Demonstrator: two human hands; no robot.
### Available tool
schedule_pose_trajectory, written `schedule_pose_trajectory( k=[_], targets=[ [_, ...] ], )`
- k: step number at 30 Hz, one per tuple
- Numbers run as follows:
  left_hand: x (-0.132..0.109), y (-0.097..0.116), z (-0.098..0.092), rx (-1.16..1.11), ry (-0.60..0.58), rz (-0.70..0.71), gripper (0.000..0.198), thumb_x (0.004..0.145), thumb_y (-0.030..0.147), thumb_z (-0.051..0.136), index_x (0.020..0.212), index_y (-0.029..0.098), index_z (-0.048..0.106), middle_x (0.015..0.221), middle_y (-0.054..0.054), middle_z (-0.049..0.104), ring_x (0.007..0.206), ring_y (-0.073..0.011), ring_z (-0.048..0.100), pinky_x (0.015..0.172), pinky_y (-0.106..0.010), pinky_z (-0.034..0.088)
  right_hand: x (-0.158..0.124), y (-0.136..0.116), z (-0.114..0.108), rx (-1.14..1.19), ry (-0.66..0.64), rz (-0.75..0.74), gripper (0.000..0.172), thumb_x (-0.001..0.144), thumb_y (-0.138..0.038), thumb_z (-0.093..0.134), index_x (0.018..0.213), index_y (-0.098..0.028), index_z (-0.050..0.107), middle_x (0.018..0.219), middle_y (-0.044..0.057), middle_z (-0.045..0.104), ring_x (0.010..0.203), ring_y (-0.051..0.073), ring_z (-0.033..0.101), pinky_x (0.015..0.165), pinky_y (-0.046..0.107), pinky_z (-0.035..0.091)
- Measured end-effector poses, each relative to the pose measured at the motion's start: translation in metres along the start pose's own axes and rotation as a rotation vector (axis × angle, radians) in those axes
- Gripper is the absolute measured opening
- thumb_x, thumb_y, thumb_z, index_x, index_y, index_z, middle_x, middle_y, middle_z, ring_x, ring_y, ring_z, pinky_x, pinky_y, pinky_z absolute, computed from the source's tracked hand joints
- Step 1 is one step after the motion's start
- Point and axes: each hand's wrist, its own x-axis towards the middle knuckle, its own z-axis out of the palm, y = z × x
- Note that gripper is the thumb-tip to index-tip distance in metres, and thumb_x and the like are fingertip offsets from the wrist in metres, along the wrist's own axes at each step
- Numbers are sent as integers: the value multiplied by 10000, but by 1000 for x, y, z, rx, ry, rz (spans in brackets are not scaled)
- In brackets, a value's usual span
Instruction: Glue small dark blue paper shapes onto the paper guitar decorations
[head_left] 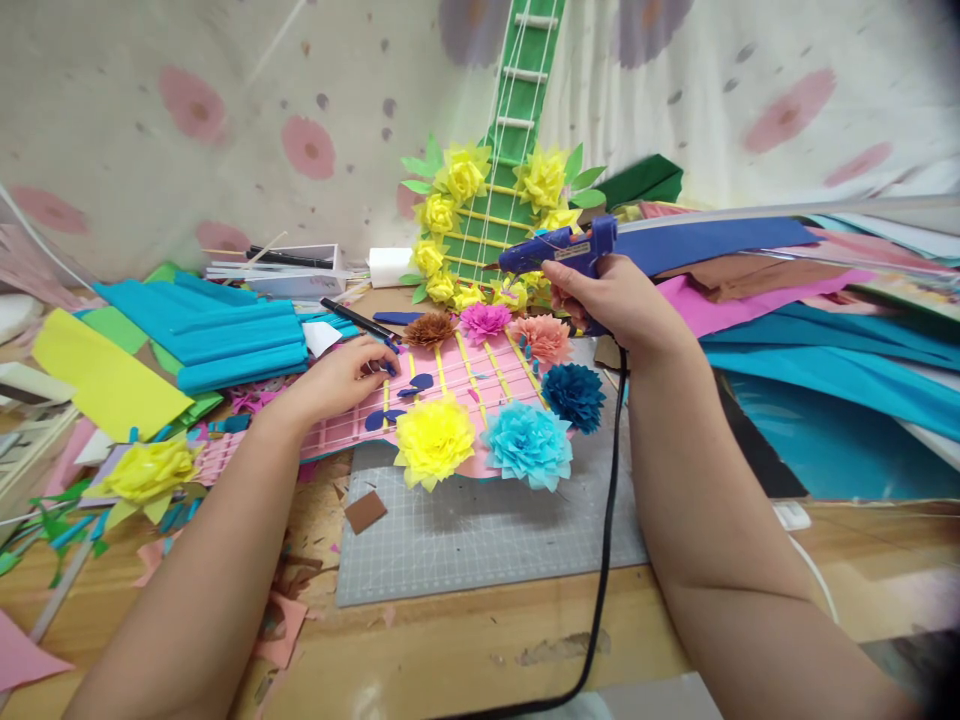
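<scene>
My right hand (600, 300) is wrapped round a blue glue gun (562, 250), raised above the right side of a pink paper guitar (450, 370), with its nozzle pointing left. A black cord hangs from its handle. My left hand (341, 378) is at the guitar's left side, fingers bent together with dark blue paper at their tips. Beside those fingers, dark blue leaf-shaped pieces (386, 419) lie on the guitar. Round its body sit paper flowers: a yellow flower (435, 442), a light blue flower (529, 442), a dark blue flower (574, 397), and several others.
A grey cutting mat (480, 560) lies under the guitar, with a brown paper square (366, 511) on it. Behind stands a green guitar (480, 235) edged with yellow flowers. Blue crepe paper (240, 345) is at left; stacked coloured paper (817, 330) fills the right.
</scene>
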Motion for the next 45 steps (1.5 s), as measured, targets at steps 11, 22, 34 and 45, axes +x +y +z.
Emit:
schedule_pose_trajectory(
  k=[11,22,34,45],
  targets=[
    [-9,27,-20,-122,201,-145,281,768,380,577,973,196,634,917,-50,667,823,-193,608,784,-331,500,1,7,-6,-32,-63,30,418,787,-562,658,616,-206,524,493,-2,472,439,99,402,445,278,322],
    [-10,47,-19,20,-74,-55,309,752,487,573,870,233,704,873,-30,699,804,-200,620,733,-288,477,-2,2,-2,-132,-199,81,451,730,-618,690,634,-219,504,488,-2,482,446,109,424,415,277,311],
    [-10,43,-16,-9,-63,-100,259,770,392,573,927,249,722,888,-10,734,784,-194,647,750,-289,495,-1,1,3,-178,-188,73,447,741,-619,675,671,-209,511,534,-6,490,477,108,421,449,280,323],
    [-7,40,-10,-140,10,-118,206,741,335,586,873,221,695,847,-14,725,755,-179,660,719,-292,516,1,5,5,-170,-180,38,483,730,-649,665,648,-203,501,561,3,498,507,109,419,468,283,313]
  ],
)
